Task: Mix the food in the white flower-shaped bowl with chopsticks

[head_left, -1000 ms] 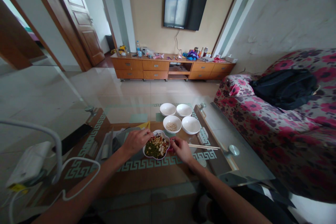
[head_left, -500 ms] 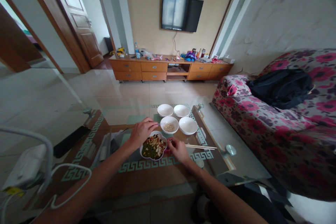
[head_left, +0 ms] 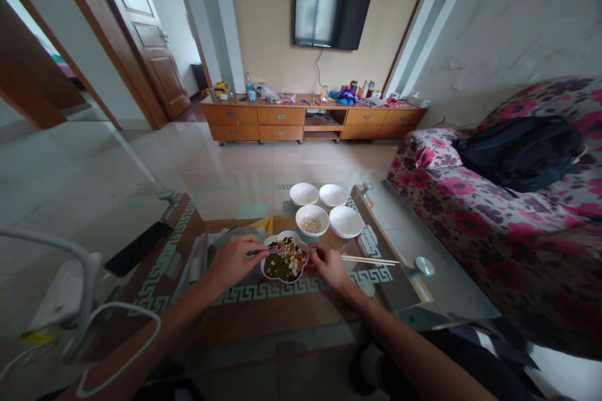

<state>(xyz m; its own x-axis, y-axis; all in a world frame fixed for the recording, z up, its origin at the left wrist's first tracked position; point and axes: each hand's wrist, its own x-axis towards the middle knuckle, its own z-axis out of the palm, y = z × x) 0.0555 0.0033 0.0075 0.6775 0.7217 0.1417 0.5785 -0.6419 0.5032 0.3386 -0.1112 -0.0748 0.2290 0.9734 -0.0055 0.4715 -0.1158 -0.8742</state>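
Note:
My left hand (head_left: 237,261) is closed on a thin purplish utensil (head_left: 266,251), its tip over a flower-shaped dish (head_left: 288,280). I cannot make out the utensil's exact kind. Green beans, yellow kernels, pale flat seeds and dark and reddish pieces fill the dish. At the dish's right edge, my right hand (head_left: 330,266) pinches the rim. Just behind the dish stands a white bowl (head_left: 305,231) with pale pieces inside. Other white bowls (head_left: 347,223) stand beside and behind it. A pair of chopsticks (head_left: 371,260) lies to the right of my right hand.
A glass table (head_left: 282,332) with a green key pattern carries everything. On its left lie a black phone-like slab (head_left: 138,249) and a white cable (head_left: 155,319). A flowered sofa (head_left: 451,200) with a black bag (head_left: 522,150) stands at right, a wooden cabinet (head_left: 279,117) beyond.
My left hand has drawn the utensil back from the white bowl with pale pieces to above the flower-shaped dish. My right hand stays at the dish's rim. The view has shifted slightly.

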